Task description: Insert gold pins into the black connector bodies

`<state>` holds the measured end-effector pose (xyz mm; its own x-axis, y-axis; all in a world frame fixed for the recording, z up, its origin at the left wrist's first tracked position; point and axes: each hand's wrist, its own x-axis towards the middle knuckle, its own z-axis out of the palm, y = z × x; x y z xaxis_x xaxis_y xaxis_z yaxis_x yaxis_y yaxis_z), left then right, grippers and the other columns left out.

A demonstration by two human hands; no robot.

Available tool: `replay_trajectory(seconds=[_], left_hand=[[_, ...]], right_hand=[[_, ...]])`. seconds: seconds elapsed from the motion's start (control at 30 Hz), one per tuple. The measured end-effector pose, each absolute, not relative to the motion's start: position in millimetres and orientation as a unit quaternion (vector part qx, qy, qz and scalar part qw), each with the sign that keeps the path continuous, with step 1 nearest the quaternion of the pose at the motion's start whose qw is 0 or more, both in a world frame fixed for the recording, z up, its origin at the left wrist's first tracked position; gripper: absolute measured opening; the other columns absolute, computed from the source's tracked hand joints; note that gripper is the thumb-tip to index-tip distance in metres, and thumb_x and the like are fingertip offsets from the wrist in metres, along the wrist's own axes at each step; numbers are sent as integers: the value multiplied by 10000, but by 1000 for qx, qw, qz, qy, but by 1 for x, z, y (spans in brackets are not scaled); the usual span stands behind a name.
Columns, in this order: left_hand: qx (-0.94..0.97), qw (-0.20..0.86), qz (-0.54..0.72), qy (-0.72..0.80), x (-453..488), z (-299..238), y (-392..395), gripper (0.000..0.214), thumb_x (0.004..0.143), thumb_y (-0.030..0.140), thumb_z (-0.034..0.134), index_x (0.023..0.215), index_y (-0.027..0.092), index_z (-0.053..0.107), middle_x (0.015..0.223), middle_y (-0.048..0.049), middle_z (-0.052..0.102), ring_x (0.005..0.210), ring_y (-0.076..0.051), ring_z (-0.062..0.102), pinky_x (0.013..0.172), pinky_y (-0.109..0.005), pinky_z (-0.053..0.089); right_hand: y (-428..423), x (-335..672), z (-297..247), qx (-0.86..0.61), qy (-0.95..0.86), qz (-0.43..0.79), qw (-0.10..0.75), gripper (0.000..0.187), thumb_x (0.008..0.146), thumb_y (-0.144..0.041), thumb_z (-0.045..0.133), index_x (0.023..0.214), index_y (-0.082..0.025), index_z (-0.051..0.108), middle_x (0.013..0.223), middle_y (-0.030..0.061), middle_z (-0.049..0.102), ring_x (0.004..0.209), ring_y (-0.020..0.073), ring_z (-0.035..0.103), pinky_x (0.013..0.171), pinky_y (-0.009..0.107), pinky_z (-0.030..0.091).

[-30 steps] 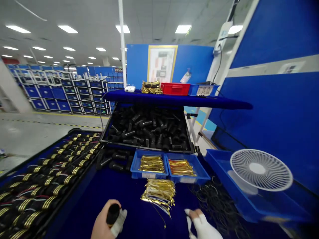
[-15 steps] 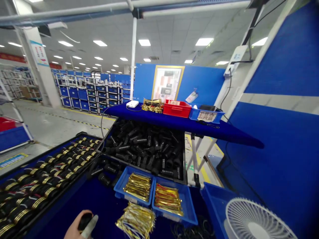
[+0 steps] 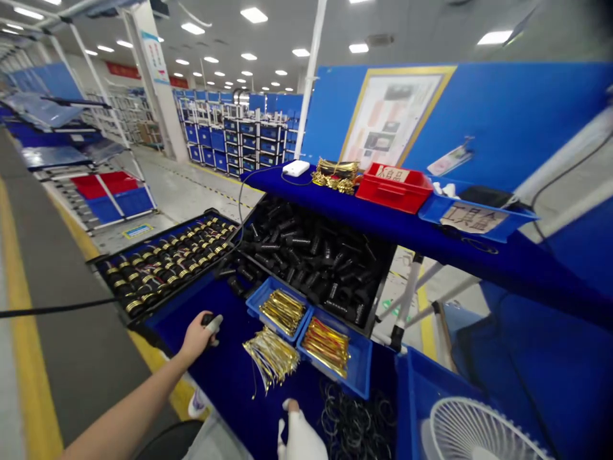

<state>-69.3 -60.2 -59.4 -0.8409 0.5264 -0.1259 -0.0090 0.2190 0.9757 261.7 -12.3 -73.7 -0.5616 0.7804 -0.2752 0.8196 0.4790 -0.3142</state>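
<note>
My left hand [image 3: 198, 337], with a covered thumb, is closed around a small black plastic part [image 3: 207, 319], mostly hidden by the fingers. It is over the blue table mat [image 3: 225, 377]. Near the front edge, my right hand [image 3: 302, 437] wears a white glove with a bare fingertip. Its thumb and forefinger are apart, with nothing visible between them. Just beyond it lies a loose bundle of white and gold wires [image 3: 272, 356]. Black rings [image 3: 357, 421] are heaped to its right.
Two blue trays hold gold pieces [image 3: 282, 312] and red-and-gold pieces [image 3: 326, 345]. Behind them is a large bin of black tubular parts [image 3: 316, 252]. A tray of gold-banded black parts [image 3: 167, 259] stands left. A white fan [image 3: 479, 428] is at right, below a shelf with a red box [image 3: 395, 188].
The view has swung left and tilted down. My right hand has come into view at the bottom; my left hand still holds the black part, with its forearm now showing.
</note>
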Motion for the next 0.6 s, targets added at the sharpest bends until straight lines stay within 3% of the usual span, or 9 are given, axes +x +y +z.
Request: replay_trajectory(seconds=[0.13, 0.23, 0.33, 0.6], left_hand=[[165, 233, 600, 747, -76, -70, -62, 516, 749, 575, 760, 975, 153, 569, 568, 43, 585, 390, -121, 506, 426, -275, 498], [163, 250, 596, 746, -81, -74, -62, 340, 912, 455, 671, 1013, 137, 604, 670, 36, 598, 455, -85, 516, 468, -234, 500], [159, 262, 595, 743, -84, -78, -61, 279, 975, 402, 609, 1050, 133, 620, 735, 24, 604, 503, -75, 530, 488, -218, 503], [160, 257, 611, 731, -89, -85, -59, 563, 730, 586, 769, 1009, 145, 559, 618, 23, 600, 424, -109, 520, 456, -332, 580]], right_hand=[[-14, 266, -74, 429, 880, -199, 42, 391, 909, -129, 508, 1268, -261, 590, 1071, 69, 737, 920, 250, 754, 762, 307, 543], [-15, 271, -72, 411, 886, -213, 29, 438, 885, -101, 516, 1288, -267, 561, 1048, 55, 727, 911, 225, 746, 760, 282, 516], [-15, 273, -75, 402, 889, -216, 34, 484, 848, -86, 549, 1298, -264, 554, 1050, 52, 721, 915, 219, 739, 770, 279, 504], [-14, 271, -80, 389, 897, -198, 70, 484, 843, -121, 571, 1299, -286, 574, 1084, 56, 728, 908, 247, 744, 783, 308, 518]])
